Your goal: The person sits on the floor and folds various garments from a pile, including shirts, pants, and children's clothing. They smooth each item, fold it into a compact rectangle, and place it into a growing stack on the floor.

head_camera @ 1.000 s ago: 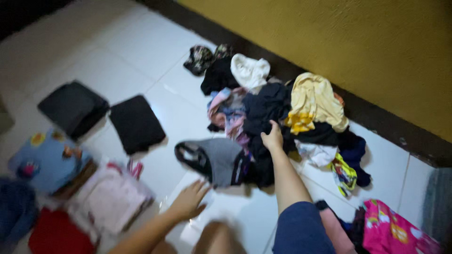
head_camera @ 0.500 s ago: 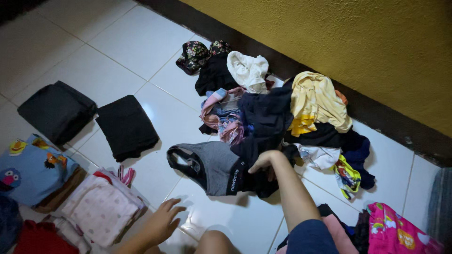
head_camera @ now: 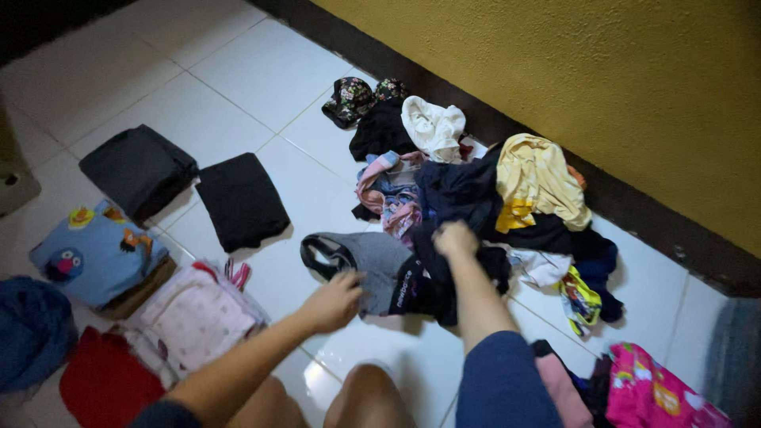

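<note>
While the right hand (head_camera: 454, 238) stays clenched on a dark garment (head_camera: 444, 269) in the heap by the wall, the left hand (head_camera: 333, 301) has crossed the floor and now grips the grey top (head_camera: 365, 257), so both hands hold clothing.

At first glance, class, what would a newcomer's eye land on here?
Probably the heap of unfolded clothes by the yellow wall, with a yellow garment on top. Both hands work at its near edge: the left hand on a grey top, the right hand in dark cloth. Folded piles sit left on the white tiles.
</note>
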